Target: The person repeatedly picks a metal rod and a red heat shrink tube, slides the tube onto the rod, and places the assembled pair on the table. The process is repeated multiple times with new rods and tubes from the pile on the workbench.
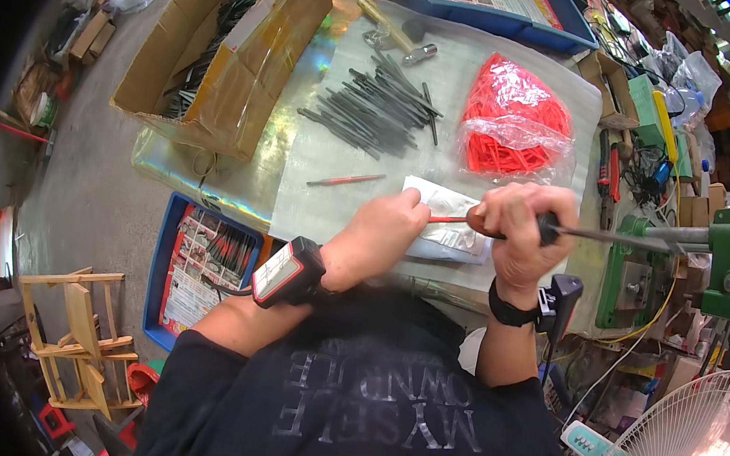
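Observation:
My left hand (387, 230) is closed on one end of a thin red strip (445, 219). The strip runs level to the right and reaches the brown end of a tool handle (476, 222). Around that handle my right hand (528, 226) is wrapped. A long, thin metal shaft (610, 238) sticks out to the right past a black part. Under my hands lies a white and silver packet (451, 203). Left of it is a thin reddish rod (345, 179). A pile of dark thin rods (372, 110) lies beyond, next to a clear bag of red strips (516, 119).
A hammer (389, 26) lies at the back of the white-covered table (298, 195). A cardboard box (249, 67) of dark rods stands left, a blue tray (173, 236) below it. On the right are a green press (728, 263) and a fan (677, 452).

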`<act>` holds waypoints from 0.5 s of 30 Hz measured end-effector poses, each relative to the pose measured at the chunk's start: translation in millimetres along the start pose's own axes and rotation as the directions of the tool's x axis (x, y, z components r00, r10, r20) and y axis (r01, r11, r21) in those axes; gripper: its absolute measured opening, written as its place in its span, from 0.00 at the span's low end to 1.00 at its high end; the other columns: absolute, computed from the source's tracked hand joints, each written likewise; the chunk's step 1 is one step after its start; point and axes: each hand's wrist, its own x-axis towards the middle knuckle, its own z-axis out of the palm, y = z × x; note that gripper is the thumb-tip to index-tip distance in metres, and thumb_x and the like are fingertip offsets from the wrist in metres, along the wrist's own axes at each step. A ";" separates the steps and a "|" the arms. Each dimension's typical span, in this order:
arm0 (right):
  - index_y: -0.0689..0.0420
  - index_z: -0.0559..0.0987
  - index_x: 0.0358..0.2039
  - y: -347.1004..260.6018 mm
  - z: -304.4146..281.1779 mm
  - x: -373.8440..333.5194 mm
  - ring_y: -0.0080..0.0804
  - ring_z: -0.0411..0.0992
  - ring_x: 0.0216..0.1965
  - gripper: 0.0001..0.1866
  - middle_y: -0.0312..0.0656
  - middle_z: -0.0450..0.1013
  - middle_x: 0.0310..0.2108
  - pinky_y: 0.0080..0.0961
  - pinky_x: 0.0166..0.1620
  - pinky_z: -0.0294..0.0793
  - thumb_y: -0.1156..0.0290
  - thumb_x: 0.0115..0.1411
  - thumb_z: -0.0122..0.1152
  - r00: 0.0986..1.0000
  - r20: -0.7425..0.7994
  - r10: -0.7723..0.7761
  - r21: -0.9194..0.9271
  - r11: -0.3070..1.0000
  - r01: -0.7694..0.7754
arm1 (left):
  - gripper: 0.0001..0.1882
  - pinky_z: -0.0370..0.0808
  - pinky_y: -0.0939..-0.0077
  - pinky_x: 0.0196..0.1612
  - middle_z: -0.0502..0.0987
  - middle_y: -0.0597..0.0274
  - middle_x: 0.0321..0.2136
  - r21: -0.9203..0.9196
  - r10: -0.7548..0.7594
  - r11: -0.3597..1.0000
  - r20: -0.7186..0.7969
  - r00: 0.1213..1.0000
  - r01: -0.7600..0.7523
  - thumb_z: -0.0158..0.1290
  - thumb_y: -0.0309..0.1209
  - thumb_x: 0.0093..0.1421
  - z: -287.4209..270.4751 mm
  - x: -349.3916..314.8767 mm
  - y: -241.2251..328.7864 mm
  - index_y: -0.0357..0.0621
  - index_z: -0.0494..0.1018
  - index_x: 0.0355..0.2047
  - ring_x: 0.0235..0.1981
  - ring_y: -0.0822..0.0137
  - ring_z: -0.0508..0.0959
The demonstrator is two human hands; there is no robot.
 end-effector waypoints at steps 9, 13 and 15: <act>0.59 0.64 0.26 39.5 -13.0 -11.4 0.23 0.65 0.16 0.09 0.37 0.65 0.18 0.23 0.17 0.68 0.85 0.55 0.52 0.961 -0.115 0.250 -0.296 0.915 -0.273 | 0.03 0.72 0.64 0.29 0.70 0.54 0.25 -0.133 0.027 0.990 -0.127 0.992 -0.043 0.51 0.22 0.50 7.7 -2.9 -6.3 0.41 0.69 0.26 0.26 0.52 0.73; 0.60 0.64 0.26 33.8 -10.4 -11.3 0.23 0.65 0.16 0.08 0.38 0.65 0.18 0.23 0.18 0.69 0.85 0.56 0.52 0.968 -0.096 0.233 -0.254 0.934 -0.250 | 0.03 0.72 0.64 0.29 0.71 0.54 0.25 -0.164 -0.029 0.986 -0.175 0.984 0.000 0.52 0.21 0.51 10.6 -7.8 -8.3 0.40 0.70 0.26 0.26 0.52 0.73; 0.59 0.65 0.26 25.0 -3.7 -5.8 0.20 0.65 0.17 0.08 0.37 0.66 0.18 0.21 0.19 0.68 0.85 0.54 0.54 0.965 -0.096 0.244 -0.241 0.935 -0.260 | 0.02 0.72 0.64 0.29 0.71 0.54 0.25 -0.158 -0.025 0.987 -0.165 0.986 -0.001 0.52 0.21 0.52 11.2 -7.3 -10.1 0.40 0.70 0.26 0.27 0.52 0.74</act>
